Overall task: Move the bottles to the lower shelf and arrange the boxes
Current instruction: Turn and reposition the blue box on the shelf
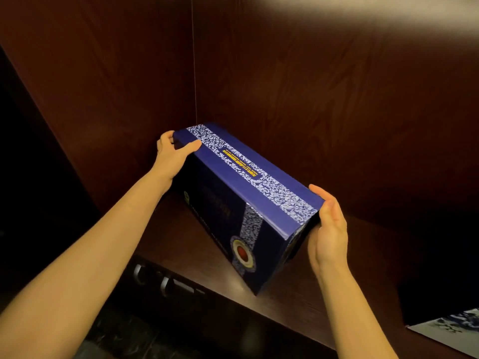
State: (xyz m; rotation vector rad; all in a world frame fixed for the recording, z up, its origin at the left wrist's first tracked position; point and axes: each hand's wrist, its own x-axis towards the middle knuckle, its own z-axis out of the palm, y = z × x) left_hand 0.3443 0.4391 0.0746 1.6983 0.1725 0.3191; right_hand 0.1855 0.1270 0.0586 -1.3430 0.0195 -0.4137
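Two bare forearms reach forward from the near edge toward a dark wooden shelf (pixel 298 301). Below the shelf's front edge, at near left, two metal handles (pixel 153 279) catch some light on a dark cabinet front. At the near right corner, a pale printed sheet with blue marks (pixel 451 332) lies partly in view.

On the shelf stands a long blue box (pixel 248 203), held between both hands. Its near lower corner rests on the wood, and it runs from near right to far left. The right hand (pixel 329 229) presses flat against the near right end, fingers extended up along the edge, thumb hidden. The left hand (pixel 171 151) grips the far left end, thumb on the top face and fingers curled behind the corner.

The box is deep blue cardboard. A white-and-blue floral band runs the length of its top face, with yellow lettering beside it, too small to read. On the darker front side, a second patterned band drops to a round emblem with a red centre.

Beyond the box, reddish-brown wood panels (pixel 311 86) form the back corner of the cabinet.
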